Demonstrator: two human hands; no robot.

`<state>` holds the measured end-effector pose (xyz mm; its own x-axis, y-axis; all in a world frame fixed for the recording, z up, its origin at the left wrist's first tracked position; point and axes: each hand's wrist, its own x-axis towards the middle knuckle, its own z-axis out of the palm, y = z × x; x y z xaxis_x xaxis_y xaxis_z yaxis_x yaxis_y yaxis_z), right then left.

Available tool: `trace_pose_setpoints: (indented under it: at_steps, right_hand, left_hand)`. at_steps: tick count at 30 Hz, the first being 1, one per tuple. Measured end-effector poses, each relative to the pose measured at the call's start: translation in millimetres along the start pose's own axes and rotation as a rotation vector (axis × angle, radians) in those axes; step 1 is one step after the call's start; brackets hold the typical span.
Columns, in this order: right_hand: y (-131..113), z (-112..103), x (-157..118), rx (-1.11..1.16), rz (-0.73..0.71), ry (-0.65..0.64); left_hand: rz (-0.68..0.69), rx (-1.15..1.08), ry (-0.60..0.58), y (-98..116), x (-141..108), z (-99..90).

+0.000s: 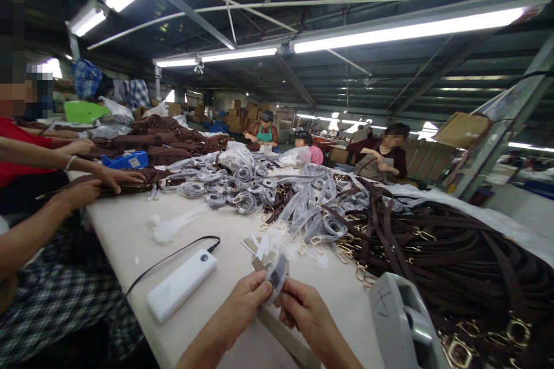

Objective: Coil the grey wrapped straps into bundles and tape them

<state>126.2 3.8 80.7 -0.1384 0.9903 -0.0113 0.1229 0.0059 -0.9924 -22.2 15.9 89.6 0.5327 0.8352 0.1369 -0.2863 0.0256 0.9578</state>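
Note:
My left hand point(243, 303) pinches a small coiled strap wrapped in clear plastic point(277, 274) between thumb and fingers, over the near part of the table point(277, 331). From the other side, the fingertips of my right hand point(306, 312) close on the lower edge of the same wrapped coil. Beneath and between the hands lies a grey-brown flat strip point(285, 337). Just beyond the coil are loose white and tan paper strips point(259, 247). Many more plastic-wrapped coiled straps point(242, 190) lie heaped farther off.
A grey tape dispenser point(392, 314) stands at my right, before a large pile of dark brown straps point(459, 253) with gold-coloured buckles. To the left lies a white power bank point(182, 287) with a black cable. Co-workers' hands point(115, 176) rest on brown pieces at the left edge.

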Motion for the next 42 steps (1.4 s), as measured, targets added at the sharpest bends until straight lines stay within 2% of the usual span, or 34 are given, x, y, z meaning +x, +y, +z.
trace_pose_setpoints:
  at_steps: [2, 7, 9, 12, 15, 18, 21, 24, 26, 31, 35, 39, 42]
  right_hand:
    - [-1, 0, 4, 0.015, 0.053, 0.027]
    - [5, 0, 5, 0.091, 0.107, 0.097]
    - [11, -4, -2, 0.17, 0.079, 0.024]
    - [17, -11, -11, 0.238, -0.014, -0.184]
    - [20, -14, -14, 0.136, -0.096, -0.209]
    - [22, -18, -12, -0.021, -0.144, -0.083]
    - [25, -24, -11, 0.013, -0.127, -0.004]
    - [26, -26, -10, 0.026, -0.113, -0.016]
    - [25, -26, -10, -0.028, -0.172, -0.02]
    - [23, -28, -12, -0.308, -0.448, 0.001]
    - [24, -30, -12, -0.383, -0.54, 0.089]
    - [20, -34, -9, -0.656, -0.676, 0.183]
    - [15, -38, -3, -0.829, -0.76, 0.133]
  left_hand:
    - [-0.002, -0.013, 0.01, -4, 2, 0.9]
    - [-0.083, -0.022, 0.208, -22, 11, -10.2]
    - [-0.094, -0.016, 0.258, -25, 13, -17.4]
    - [-0.097, -0.002, 0.287, -24, 14, -22.3]
    - [-0.096, 0.026, 0.276, -22, 15, -20.0]
    - [-0.098, 0.064, 0.237, -20, 14, -17.4]
    - [-0.114, 0.105, 0.179, -17, 13, -17.6]
    - [-0.124, 0.14, 0.124, -15, 13, -16.6]
    - [-0.125, 0.155, 0.098, -15, 13, -14.4]
    - [-0.096, 0.2, 0.108, -16, 16, -9.9]
    - [-0.048, 0.268, 0.109, -18, 16, -7.0]
    - [-0.005, 0.353, 0.102, -23, 15, -2.7]
    - [0.014, 0.409, 0.102, -24, 13, -1.4]
